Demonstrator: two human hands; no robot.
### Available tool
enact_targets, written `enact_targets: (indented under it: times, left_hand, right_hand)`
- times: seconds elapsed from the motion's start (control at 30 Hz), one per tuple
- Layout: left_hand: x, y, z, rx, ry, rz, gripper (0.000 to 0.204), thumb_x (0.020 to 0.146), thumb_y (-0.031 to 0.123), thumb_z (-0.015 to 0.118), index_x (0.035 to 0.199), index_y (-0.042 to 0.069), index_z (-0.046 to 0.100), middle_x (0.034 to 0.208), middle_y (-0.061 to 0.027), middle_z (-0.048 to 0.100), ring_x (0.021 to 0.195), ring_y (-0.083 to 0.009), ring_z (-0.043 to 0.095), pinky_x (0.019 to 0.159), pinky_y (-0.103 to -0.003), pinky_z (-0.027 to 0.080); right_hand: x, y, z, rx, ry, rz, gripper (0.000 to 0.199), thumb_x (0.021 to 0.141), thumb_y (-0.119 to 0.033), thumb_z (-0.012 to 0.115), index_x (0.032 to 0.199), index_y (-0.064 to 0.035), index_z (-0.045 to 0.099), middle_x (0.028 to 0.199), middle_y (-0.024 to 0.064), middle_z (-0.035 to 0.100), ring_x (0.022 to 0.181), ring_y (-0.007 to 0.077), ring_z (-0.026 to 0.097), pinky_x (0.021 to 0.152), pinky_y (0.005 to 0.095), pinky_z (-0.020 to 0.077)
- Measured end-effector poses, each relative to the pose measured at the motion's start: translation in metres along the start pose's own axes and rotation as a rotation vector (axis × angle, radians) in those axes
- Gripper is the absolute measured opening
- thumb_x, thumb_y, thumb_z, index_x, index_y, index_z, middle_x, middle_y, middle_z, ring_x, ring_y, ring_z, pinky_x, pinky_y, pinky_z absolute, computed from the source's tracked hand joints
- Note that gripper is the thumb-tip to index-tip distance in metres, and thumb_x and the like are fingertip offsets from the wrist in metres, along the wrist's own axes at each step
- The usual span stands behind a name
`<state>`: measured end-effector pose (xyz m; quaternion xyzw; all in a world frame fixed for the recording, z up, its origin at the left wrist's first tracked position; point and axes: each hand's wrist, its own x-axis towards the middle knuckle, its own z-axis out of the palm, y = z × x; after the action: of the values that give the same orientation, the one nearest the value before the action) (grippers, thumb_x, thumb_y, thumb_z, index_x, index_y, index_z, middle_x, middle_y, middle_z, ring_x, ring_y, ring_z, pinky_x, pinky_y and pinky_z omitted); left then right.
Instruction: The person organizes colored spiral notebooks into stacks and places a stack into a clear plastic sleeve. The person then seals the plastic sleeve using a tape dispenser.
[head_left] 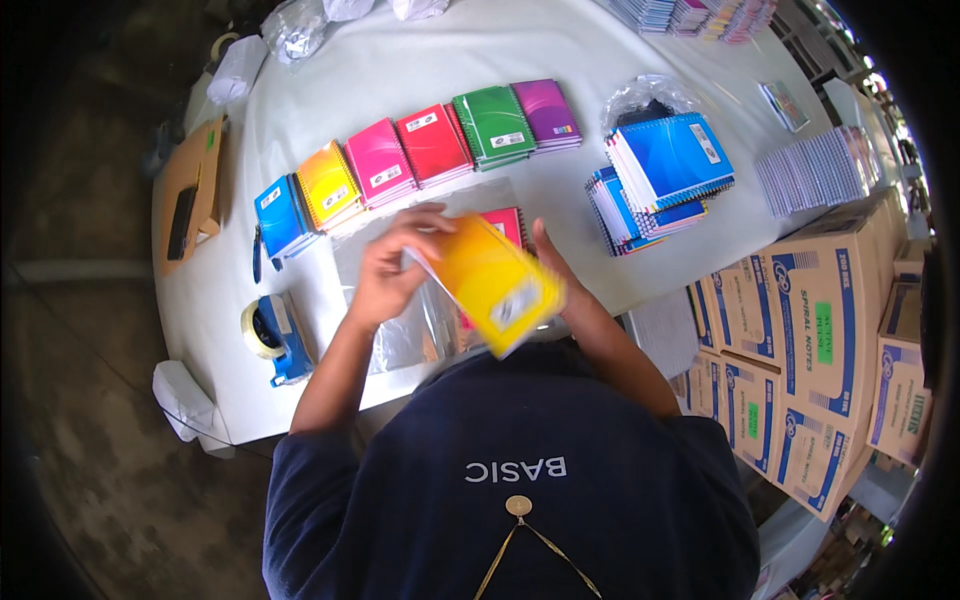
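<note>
Both of my hands hold a yellow spiral notebook [493, 280], tilted and blurred, above a clear plastic sheet [400, 300] on the white table [440, 70]. My left hand [390, 265] grips its upper left corner. My right hand [552, 262] holds its right edge, mostly hidden behind the cover. A pink notebook [505, 222] lies on the plastic just beyond.
A row of notebook stacks runs across the table: blue [278, 215], orange [327, 185], pink [380, 160], red [432, 142], green [495, 125], purple [546, 112]. Blue notebook piles [660, 170] sit right. A blue tape dispenser [272, 338] is at left. Cardboard boxes [810, 340] stand right.
</note>
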<state>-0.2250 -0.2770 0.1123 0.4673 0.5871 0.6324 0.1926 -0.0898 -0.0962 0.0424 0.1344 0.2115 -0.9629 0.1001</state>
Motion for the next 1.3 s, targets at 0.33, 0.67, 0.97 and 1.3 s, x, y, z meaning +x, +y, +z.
enact_targets:
  times: [0.33, 0.67, 0.97, 1.3]
  left_hand:
    - [-0.018, -0.018, 0.034, -0.193, 0.095, -0.567, 0.103, 0.078, 0.025, 0.073, 0.145, 0.003, -0.002, 0.144, -0.0228, 0.024, 0.134, -0.0315, 0.026, 0.109, -0.041, 0.021]
    - [-0.039, -0.090, 0.084, -0.050, 0.177, -0.327, 0.073, 0.062, 0.005, 0.079, 0.122, 0.005, 0.037, 0.109, -0.0078, 0.053, 0.103, -0.0170, 0.053, 0.091, -0.031, 0.043]
    - [-0.030, -0.070, 0.067, -0.148, 0.112, -0.469, 0.061, 0.067, 0.006, 0.080, 0.116, 0.001, 0.044, 0.108, -0.0088, 0.059, 0.102, -0.0165, 0.056, 0.089, -0.031, 0.046]
    - [-0.029, -0.043, 0.052, 0.145, 0.084, -0.255, 0.060, 0.061, 0.014, 0.085, 0.111, 0.003, 0.053, 0.108, -0.0085, 0.055, 0.100, -0.0214, 0.056, 0.087, -0.032, 0.045]
  right_hand:
    - [-0.009, 0.006, 0.002, -0.466, 0.064, -0.349, 0.063, 0.073, -0.014, 0.060, 0.131, -0.0015, 0.036, 0.121, 0.0108, 0.050, 0.114, 0.0205, 0.049, 0.098, 0.0331, 0.0378]
    - [0.007, 0.031, -0.051, -1.039, 0.124, -0.797, 0.064, 0.065, -0.009, 0.077, 0.120, -0.0063, 0.046, 0.109, 0.0081, 0.054, 0.101, 0.0163, 0.053, 0.090, 0.0308, 0.0420]
    - [0.007, 0.008, -0.020, -0.954, 0.139, -0.772, 0.069, 0.061, -0.023, 0.087, 0.115, 0.0018, 0.051, 0.104, 0.0092, 0.063, 0.094, 0.0152, 0.060, 0.085, 0.0297, 0.0472]
    - [0.000, 0.006, -0.007, -1.088, -0.016, -0.749, 0.064, 0.061, -0.017, 0.086, 0.115, -0.0039, 0.055, 0.107, 0.0107, 0.063, 0.098, 0.0166, 0.061, 0.086, 0.0312, 0.0472]
